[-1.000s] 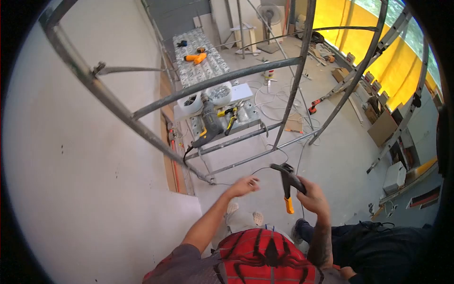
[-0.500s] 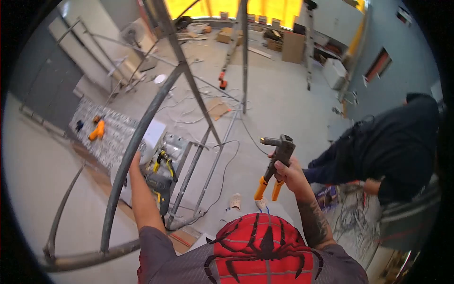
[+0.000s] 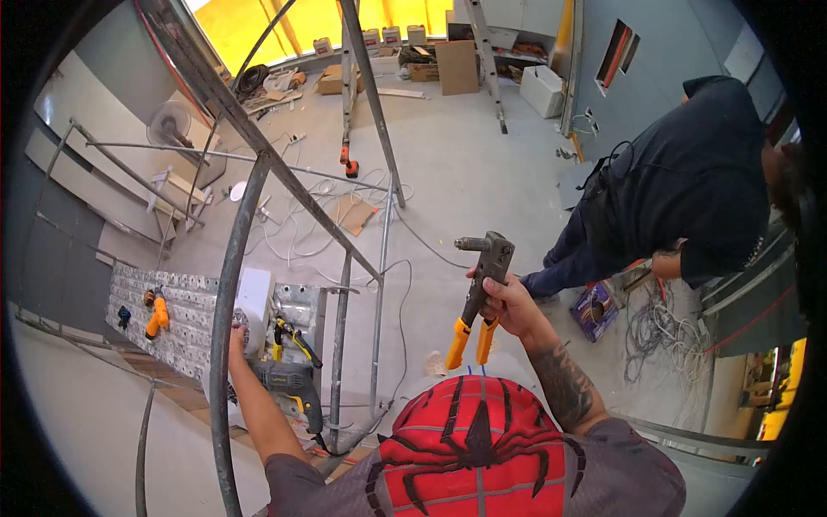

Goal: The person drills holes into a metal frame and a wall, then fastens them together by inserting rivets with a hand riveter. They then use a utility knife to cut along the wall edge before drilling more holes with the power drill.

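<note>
1. One view, head camera: right hand (image 3: 504, 303) clenched around rivet gun (image 3: 479, 289), orange handles down, raised above the floor
2. Left hand (image 3: 236, 340) reaches to grey scaffold tube (image 3: 226, 293); finger state cannot be told
3. Co-worker in dark clothes (image 3: 689, 181) stands right
</note>
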Available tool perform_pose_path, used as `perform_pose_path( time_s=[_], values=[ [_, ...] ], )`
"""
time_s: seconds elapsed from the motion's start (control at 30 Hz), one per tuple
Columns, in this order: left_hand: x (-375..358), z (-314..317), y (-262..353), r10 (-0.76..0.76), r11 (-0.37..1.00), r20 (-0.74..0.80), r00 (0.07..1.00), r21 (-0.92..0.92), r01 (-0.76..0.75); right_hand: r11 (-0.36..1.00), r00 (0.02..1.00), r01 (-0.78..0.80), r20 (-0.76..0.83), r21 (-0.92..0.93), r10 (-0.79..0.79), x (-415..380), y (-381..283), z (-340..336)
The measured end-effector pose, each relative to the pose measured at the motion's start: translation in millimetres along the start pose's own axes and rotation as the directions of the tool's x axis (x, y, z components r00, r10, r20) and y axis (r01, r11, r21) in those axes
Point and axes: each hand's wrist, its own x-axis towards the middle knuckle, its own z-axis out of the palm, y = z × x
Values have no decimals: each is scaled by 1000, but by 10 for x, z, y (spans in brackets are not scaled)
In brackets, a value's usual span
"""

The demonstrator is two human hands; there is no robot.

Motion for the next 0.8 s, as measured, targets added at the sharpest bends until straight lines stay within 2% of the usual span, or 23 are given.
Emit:
perform_pose_path(
  time_s=[0.1,0.17,0.23,0.37,0.43,0.47,0.53,0.57,0.6,0.63,0.67,0.73,0.77,0.8],
  values=[
    [-19,38,96,-64,997,8,998,50,63,998,1000,-10,15,66,9,20,10,8],
    [-80,18,155,-47,997,-28,998,58,49,997,1000,-17,28,74,15,22,5,32],
    [-51,133,36,-28,971,-107,994,231,53,997,999,-21,39,80,18,46,19,11],
    [-35,175,-170,-26,978,-119,993,203,50,996,998,-35,51,83,31,66,36,-7],
    [-97,80,-134,-46,997,-105,993,63,53,995,998,-30,65,94,24,85,49,-32],
    [-102,55,-91,-42,997,-105,994,64,48,994,997,-28,78,105,20,85,59,-44],
    [-106,110,-188,-24,989,-259,966,133,61,992,997,-39,77,120,30,68,43,-20],
    [-127,131,-246,-23,990,-259,966,131,59,990,996,-47,80,131,37,72,25,-12],
    [-157,125,-292,36,999,-443,896,18,-31,991,996,-43,78,131,33,76,24,-19],
    [-145,117,-311,68,987,-615,786,-74,-143,989,995,-47,97,137,34,83,30,-27],
    [-189,218,-289,-71,944,-698,713,-278,-178,988,993,-51,117,145,34,91,38,-31],
    [-931,-59,624,-154,732,-365,918,-666,-142,987,990,-45,138,152,24,98,42,-35],
    [-1285,-112,1077,-89,673,-190,978,-735,-81,987,987,-45,160,153,21,99,47,-37],
    [-1590,-7,1585,-17,303,-94,995,-949,-84,987,987,-38,158,158,12,103,52,-37]
  ],
)
